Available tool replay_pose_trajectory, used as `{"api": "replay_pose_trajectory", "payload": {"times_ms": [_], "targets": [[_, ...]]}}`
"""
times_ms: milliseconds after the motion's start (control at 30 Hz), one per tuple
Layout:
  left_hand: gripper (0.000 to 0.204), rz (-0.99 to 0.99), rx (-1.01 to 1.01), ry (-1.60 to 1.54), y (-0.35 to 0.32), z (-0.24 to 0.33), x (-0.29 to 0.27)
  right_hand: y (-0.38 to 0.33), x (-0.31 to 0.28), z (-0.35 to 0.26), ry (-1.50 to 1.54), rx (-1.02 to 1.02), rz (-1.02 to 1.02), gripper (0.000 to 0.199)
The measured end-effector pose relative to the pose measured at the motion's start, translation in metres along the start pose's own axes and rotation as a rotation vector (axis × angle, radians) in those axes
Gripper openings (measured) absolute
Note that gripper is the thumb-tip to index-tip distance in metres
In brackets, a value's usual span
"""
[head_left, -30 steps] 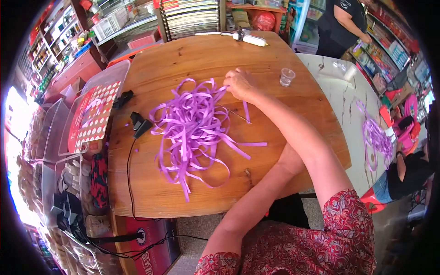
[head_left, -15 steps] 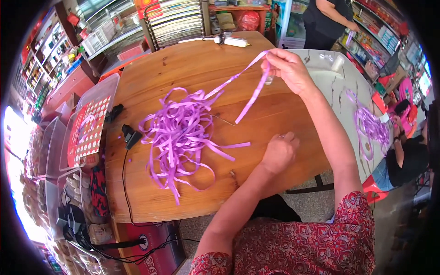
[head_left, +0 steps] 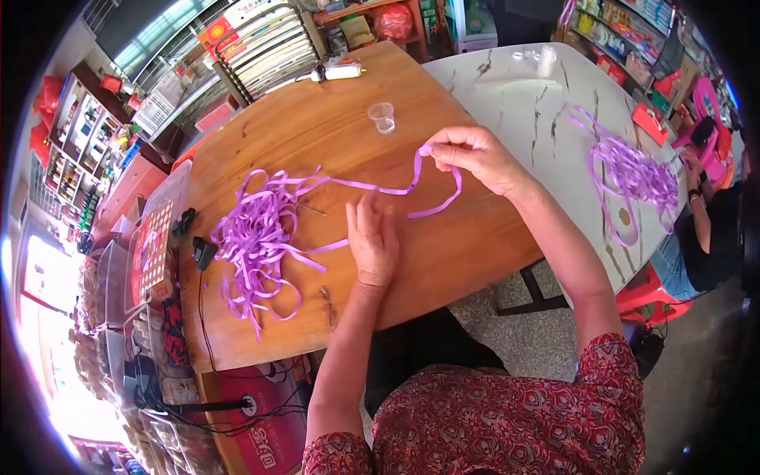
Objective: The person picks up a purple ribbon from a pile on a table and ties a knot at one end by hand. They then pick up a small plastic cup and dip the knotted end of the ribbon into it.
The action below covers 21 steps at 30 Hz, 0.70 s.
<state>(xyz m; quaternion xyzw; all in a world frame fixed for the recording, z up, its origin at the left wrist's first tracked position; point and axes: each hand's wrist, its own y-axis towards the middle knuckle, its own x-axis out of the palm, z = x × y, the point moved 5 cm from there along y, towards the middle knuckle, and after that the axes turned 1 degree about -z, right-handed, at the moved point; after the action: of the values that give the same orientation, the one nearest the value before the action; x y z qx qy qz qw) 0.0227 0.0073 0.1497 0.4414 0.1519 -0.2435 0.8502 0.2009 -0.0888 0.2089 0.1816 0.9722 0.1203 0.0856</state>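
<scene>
A loose heap of purple ribbon (head_left: 257, 237) lies on the left part of the wooden table (head_left: 443, 261). One strand runs from it to my right hand (head_left: 475, 158), which pinches the ribbon between thumb and fingers above the table; a short tail hangs below in a curve. My left hand (head_left: 372, 241) is over the table between the heap and my right hand, fingers extended and slightly apart, just under the strand. Nothing shows in its grasp. Another ribbon end comes out of the heap toward its wrist side.
A clear plastic cup (head_left: 382, 117) stands beyond my hands. A black adapter (head_left: 203, 252) with a cable sits left of the heap. On the marble-patterned table (head_left: 507, 87) at right lies another purple ribbon pile (head_left: 633, 178), with a seated person's hand (head_left: 691, 165) beside it. A white power strip (head_left: 340, 72) lies at the far edge.
My right hand has come lower and nearer with the ribbon. My left hand has opened from a loose fist and moved left toward the strand. The view has shifted, revealing the cup.
</scene>
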Motion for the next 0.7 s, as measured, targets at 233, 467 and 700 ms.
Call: {"api": "replay_pose_trajectory", "payload": {"times_ms": [233,467,700], "targets": [[0.058,-0.124,0.084,0.015,0.004,0.001,0.003,-0.019,0.013,0.007,0.013,0.098,-0.172,0.017],[0.056,-0.23,0.067,-0.08,0.004,0.015,0.011,-0.019,0.027,0.007,-0.084,-0.053,-0.342,0.019],[0.014,-0.381,0.091,-0.094,-0.001,0.0,0.017,-0.016,0.034,0.021,-0.022,-0.076,-0.4,0.017]]}}
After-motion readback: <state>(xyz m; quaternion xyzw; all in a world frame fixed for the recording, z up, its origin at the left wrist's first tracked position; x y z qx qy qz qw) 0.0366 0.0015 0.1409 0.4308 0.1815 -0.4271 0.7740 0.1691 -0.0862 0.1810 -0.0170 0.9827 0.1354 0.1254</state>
